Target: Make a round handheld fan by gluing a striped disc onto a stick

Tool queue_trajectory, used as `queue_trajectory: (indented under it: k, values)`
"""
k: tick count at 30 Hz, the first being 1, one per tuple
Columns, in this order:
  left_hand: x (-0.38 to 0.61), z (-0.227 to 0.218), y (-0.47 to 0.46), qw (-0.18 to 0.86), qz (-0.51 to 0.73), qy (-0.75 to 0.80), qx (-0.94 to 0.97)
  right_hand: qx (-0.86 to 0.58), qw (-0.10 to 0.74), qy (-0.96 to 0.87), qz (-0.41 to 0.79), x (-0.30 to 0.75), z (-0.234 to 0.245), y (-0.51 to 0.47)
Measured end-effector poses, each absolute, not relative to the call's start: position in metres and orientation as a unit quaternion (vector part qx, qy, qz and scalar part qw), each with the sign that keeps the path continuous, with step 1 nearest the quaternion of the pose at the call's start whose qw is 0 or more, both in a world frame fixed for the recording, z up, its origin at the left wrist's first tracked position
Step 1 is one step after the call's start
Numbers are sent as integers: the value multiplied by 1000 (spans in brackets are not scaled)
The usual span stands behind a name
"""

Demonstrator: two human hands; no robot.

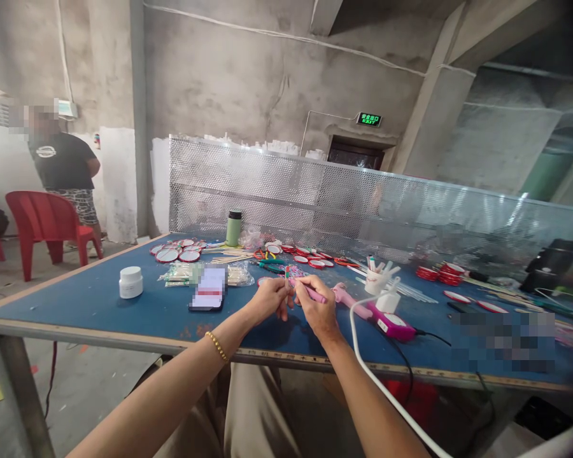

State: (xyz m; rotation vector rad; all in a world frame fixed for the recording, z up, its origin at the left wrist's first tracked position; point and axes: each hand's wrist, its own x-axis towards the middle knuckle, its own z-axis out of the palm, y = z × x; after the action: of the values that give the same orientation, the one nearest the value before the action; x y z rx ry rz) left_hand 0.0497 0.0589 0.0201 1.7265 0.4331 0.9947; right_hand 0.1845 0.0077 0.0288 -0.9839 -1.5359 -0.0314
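Left hand: grip clamped, thumb against fingers, on a small red-and-green piece standing roughly upright above the tabletop, near its front edge. Right hand: grip wrapped round a pink pen-like tool, directed toward the left hand; whether tool and piece touch cannot be told. Risks (judged): the piece could twist or slip if the left fingertips ease, since little seems to be pinched; the tool could skid onto those fingers if pushed off-line. White cable bows up beside the right forearm; a sideways swing of that arm might snag it and drag it into the white cup, tipping it. Containers: white cup, pens and pale strips sticking out of the top; white jar, lid on, contents hidden; green bottle, black cap on, contents hidden; clear packet behind the phone, pale sticks inside; crumpled clear bag beside the bottle, contents unclear.
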Motion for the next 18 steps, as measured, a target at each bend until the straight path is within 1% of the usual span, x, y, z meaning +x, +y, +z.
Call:
queue_trajectory:
  k: [18]
  values:
    - [51,19,60,513,413,178,731,-424,609,-670,-11,185,26,9]
